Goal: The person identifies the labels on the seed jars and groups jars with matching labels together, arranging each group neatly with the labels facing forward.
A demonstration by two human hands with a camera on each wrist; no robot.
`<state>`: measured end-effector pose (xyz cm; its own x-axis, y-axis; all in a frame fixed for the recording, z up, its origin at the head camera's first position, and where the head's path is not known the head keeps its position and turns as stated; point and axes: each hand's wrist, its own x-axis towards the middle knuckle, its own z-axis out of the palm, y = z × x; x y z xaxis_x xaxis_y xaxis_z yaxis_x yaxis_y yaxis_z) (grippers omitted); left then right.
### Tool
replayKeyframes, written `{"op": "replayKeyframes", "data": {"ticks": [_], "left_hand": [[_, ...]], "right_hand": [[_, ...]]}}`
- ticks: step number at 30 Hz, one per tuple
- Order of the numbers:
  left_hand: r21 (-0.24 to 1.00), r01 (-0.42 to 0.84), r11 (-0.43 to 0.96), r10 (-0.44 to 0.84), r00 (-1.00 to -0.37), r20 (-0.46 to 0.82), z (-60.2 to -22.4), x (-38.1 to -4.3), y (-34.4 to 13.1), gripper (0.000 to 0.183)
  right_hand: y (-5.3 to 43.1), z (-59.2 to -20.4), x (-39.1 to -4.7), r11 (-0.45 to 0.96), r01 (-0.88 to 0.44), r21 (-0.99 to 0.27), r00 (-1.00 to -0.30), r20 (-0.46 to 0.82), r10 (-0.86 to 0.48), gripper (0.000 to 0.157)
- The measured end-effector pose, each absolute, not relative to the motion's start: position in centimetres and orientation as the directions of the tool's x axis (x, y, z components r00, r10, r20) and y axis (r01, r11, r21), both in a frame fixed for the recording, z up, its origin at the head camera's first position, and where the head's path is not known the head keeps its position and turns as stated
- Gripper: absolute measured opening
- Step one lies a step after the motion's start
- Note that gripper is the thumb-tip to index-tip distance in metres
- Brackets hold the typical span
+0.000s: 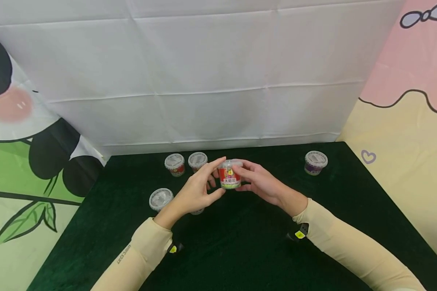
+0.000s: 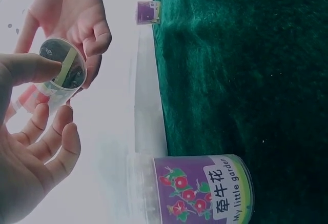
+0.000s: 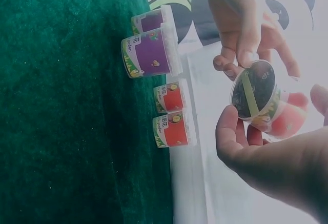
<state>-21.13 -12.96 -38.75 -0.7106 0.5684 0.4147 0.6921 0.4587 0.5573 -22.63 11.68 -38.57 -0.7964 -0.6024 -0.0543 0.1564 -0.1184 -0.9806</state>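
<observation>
Both hands hold a small clear plastic tub (image 1: 230,178) with a red flower label and a pale lid, raised above the table. My left hand (image 1: 198,184) has its index finger up at the lid and its thumb at the lower edge; the left thumb overlaps the dark base in the left wrist view. From the other side, my right hand (image 1: 260,182) grips the tub with its thumb on the front of the label and fingers behind and below. In the right wrist view, the tub's dark base (image 3: 253,88) shows a yellow-green strip.
Two red-labelled tubs (image 1: 174,165) (image 3: 171,130) stand at the back left. Nearer, two purple-labelled tubs (image 3: 146,55) stand by my left wrist, one partly hidden by that hand. Another purple tub (image 1: 315,162) is at the back right. A dark green cloth (image 1: 262,250) covers the table; a white sheet (image 1: 218,81) hangs behind.
</observation>
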Motion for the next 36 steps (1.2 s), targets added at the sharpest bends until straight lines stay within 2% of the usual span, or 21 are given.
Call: {"op": "replayKeyframes", "data": {"ticks": [25, 36], "left_hand": [[0.569, 0.68, 0.463, 0.576, -0.718, 0.39, -38.6, -21.5, -13.2, 0.085], [0.549, 0.679, 0.487, 0.589, -0.72, 0.368, -37.8, -22.2, -13.4, 0.083]], "right_hand": [[11.5, -38.4, -22.9, -0.104, 0.164, -0.981, -0.794, -0.068, -0.605, 0.053], [11.5, -37.7, -23.6, -0.066, 0.123, -0.99, -0.805, -0.06, -0.59, 0.056]]}}
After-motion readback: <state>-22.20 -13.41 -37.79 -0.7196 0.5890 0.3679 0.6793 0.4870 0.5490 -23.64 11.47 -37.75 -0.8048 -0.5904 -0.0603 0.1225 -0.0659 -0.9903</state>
